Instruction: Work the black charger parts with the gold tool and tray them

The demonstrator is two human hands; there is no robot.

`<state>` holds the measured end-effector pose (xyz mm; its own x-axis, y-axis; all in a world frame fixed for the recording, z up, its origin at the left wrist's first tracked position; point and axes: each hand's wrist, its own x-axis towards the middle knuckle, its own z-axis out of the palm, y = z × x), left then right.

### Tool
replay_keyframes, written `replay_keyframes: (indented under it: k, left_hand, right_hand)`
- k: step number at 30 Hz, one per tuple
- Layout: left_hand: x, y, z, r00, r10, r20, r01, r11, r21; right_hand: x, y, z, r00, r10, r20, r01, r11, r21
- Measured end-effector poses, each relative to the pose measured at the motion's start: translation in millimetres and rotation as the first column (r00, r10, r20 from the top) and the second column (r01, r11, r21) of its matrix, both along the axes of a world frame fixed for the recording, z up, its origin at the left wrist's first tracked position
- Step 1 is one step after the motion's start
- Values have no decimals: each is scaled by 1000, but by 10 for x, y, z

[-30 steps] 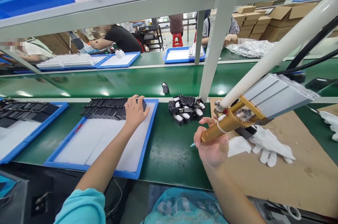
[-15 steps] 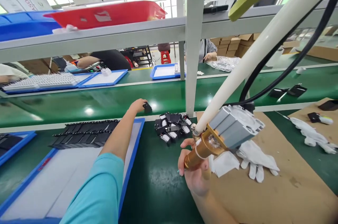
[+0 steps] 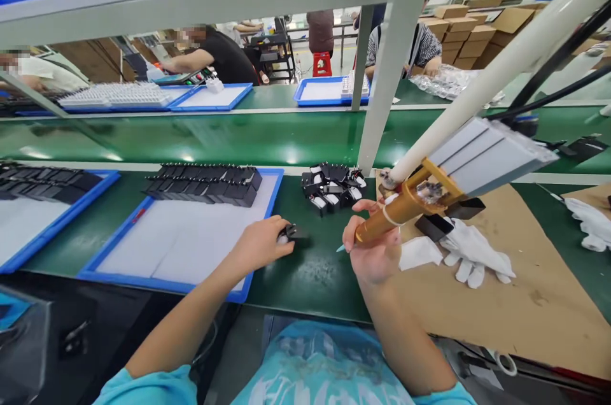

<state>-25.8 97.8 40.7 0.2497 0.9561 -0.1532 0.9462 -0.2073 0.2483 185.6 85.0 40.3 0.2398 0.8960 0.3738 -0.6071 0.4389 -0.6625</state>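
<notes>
My left hand (image 3: 260, 243) is closed on a small black part (image 3: 292, 232), holding it just above the green bench beside the blue-rimmed tray (image 3: 143, 271). My right hand (image 3: 375, 252) grips the gold barrel of a hanging tool (image 3: 410, 204). The tool has a grey block body, and a white hose runs from it up to the right. Its fine tip points left toward the black part, a short gap away. A pile of small black parts (image 3: 333, 188) lies behind the hands. Rows of black parts (image 3: 205, 181) fill the tray's far edge.
White gloves (image 3: 465, 252) lie on a brown cardboard sheet (image 3: 525, 290) to the right. A second blue tray (image 3: 28, 227) sits at left. A grey shelf post (image 3: 389, 74) rises behind the pile. Beyond it runs a green conveyor (image 3: 238, 137), with other people at the far bench.
My left hand came back from the conveyor to the bench front with a black part in its fingers. The tool in my right hand stayed roughly in place.
</notes>
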Motion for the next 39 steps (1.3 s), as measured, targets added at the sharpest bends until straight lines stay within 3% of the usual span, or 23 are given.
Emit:
replay_keyframes:
  k: [3, 6, 11, 14, 18, 23, 27, 31, 35, 39]
  left_hand:
    - [101, -305, -253, 976, 91, 196, -83, 995, -52]
    - [111, -438, -406, 865, 160, 475, -154, 987, -52]
    - [92, -459, -549, 558, 219, 800, 24, 960, -280]
    - [152, -418, -660, 480, 240, 844, 16, 959, -282]
    - [243, -421, -707, 529, 156, 834, -108, 987, -117]
    - [227, -516, -585, 595, 20, 803, -100, 994, 49]
    - [159, -493, -560, 607, 8, 795, -40, 999, 20]
    - [183, -419, -604, 677, -27, 735, 82, 996, -40]
    - [221, -479, -580, 749, -41, 661, 22, 999, 37]
    - [162, -652, -571, 799, -92, 594, 57, 995, 77]
  right_hand:
    - [10, 11, -11, 1000, -7, -1, 7, 1000, 5]
    - [21, 20, -15, 999, -29, 32, 29, 1000, -6]
    - [24, 30, -11, 997, -47, 63, 47, 999, 2]
    - [21, 33, -19, 997, -52, 64, 52, 999, 5]
    - [22, 34, -33, 997, -52, 62, 52, 999, 4]
    - [22, 35, -44, 999, -33, 19, 32, 998, 54]
    - [18, 33, -44, 1000, -14, -1, 14, 998, 66]
    - [12, 29, -36, 1000, -9, -8, 9, 997, 71]
    - [13, 34, -26, 1000, -17, 6, 17, 998, 57]
    - [15, 39, -14, 999, -38, 33, 37, 998, 42]
